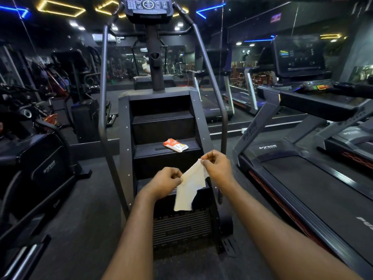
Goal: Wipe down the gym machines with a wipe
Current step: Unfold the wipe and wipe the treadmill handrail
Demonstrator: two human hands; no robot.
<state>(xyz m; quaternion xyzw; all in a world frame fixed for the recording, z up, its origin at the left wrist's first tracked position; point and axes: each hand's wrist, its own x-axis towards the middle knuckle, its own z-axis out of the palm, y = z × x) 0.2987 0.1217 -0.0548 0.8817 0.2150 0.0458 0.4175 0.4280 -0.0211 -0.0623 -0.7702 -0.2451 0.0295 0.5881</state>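
Hands, two: left hand (pixel 166 179), right hand (pixel 217 166) pinch one wipe (pixel 190 186); one packet (pixel 175 145) on step.

Reading "VIVA FITNESS" in white on the grey base cover of the near treadmill (pixel 298 184), and showing "VIVA" again, fainter, on the dark side housing of the exercise bike (pixel 47 168) at left and on the base cover of the far treadmill (pixel 351 134). Running up the near treadmill's slanted upright in large dark letters too blurred to make out. Showing print too small to read on the orange-and-white wipes packet (pixel 175 145) and on the stair climber console (pixel 148 6).
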